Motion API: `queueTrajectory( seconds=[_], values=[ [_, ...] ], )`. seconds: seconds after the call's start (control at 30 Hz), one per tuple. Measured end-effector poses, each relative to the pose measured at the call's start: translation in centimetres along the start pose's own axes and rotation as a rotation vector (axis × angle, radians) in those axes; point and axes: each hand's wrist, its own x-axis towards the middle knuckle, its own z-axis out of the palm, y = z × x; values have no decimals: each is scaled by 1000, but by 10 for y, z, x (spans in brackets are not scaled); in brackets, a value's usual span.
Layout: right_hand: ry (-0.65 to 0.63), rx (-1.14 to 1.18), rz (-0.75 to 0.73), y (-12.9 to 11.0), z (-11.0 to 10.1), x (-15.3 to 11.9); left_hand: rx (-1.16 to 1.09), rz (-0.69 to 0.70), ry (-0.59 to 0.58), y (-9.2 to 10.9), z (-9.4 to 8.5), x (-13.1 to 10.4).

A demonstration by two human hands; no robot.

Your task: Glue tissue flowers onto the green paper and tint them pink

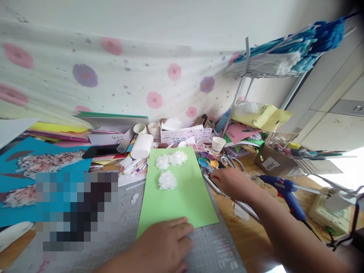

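Observation:
A light green paper sheet [182, 204] lies on a grey cutting mat [119, 204]. Three ruffled white paper puffs sit on it: a pair [170, 160] at the top and a single puff [167, 180] below. My left hand [167, 242] rests flat on the sheet's lower edge, fingers stretched out. To the right of the sheet, my right hand [229, 182] reaches among the tools, beside small paint pots [207, 163] and a slim white stick [211, 182]. Its fingers bend down out of sight, so whatever they touch is hidden.
A blue glue gun [280, 182] lies at the right, near scissors [233, 161] and a cardboard box [270, 157]. Paper cups [218, 144] and handwritten cards [186, 134] line the back. Blue sheets with ruffled shapes [48, 163] lie left, beside a blurred-out patch.

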Motion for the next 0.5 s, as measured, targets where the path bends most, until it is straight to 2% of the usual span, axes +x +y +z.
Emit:
queueTrajectory(
  seconds=[0.07, 0.13, 0.2, 0.27, 0.33, 0.43, 0.47, 0.5],
  values=[
    [-107, -57, -42, 1, 3, -23, -19, -19, -23, 2, -2, 0],
    [-138, -37, -51, 0, 11, -42, -41, -43, -37, 4, -4, 0],
    [-115, -20, -43, -1, 19, -56, -69, -73, -44, 5, -6, 0],
    [-32, 2, -27, 4, 24, -67, -84, -95, -46, 5, -6, -1],
    [194, 29, 9, 19, 25, -81, -84, -91, -46, 2, -4, -2],
    [783, -45, 177, 58, 25, -113, -49, -57, 29, -3, 0, -6],
    [907, -110, 282, 72, 25, -125, -40, -17, 65, -5, 1, -8],
    [921, -168, 413, 86, 26, -137, -25, 20, 103, -6, 3, -10]
  ],
)
